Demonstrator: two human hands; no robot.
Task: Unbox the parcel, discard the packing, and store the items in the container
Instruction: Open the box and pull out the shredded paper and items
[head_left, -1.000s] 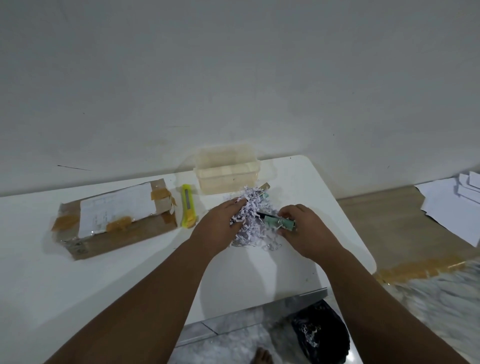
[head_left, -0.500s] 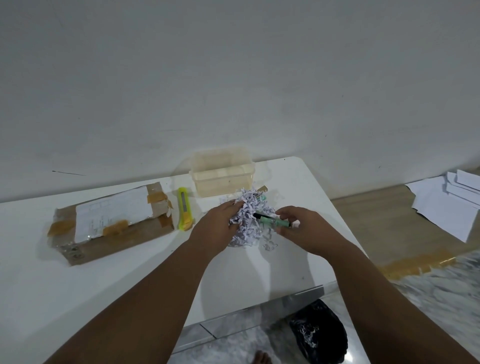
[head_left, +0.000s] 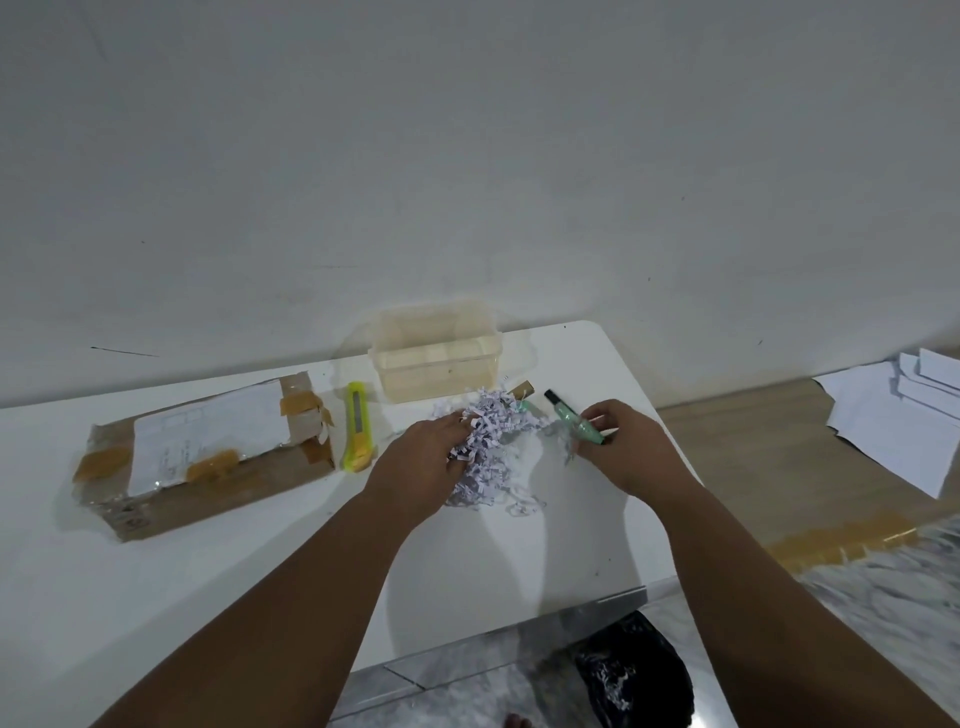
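A heap of white shredded paper (head_left: 493, 457) lies on the white table (head_left: 234, 582), in front of a clear plastic container (head_left: 436, 358). My left hand (head_left: 415, 462) presses into the heap's left side, fingers curled in the shreds. My right hand (head_left: 623, 452) grips a green marker with a black cap (head_left: 571, 418), clear of the heap, tip pointing up-left. Another green item (head_left: 524, 406) and a brown cardboard piece (head_left: 522, 389) peek from the heap's far edge. The taped cardboard parcel (head_left: 202, 457) lies to the left.
A yellow-green box cutter (head_left: 357, 426) lies between the parcel and the container. A black bag (head_left: 639, 675) sits on the floor below the table's near edge. White paper sheets (head_left: 893, 415) lie on the wooden floor at right. A wall stands right behind the table.
My right hand has pulled the green marker out of the shredded paper, to the right and up. My left hand stays in the heap.
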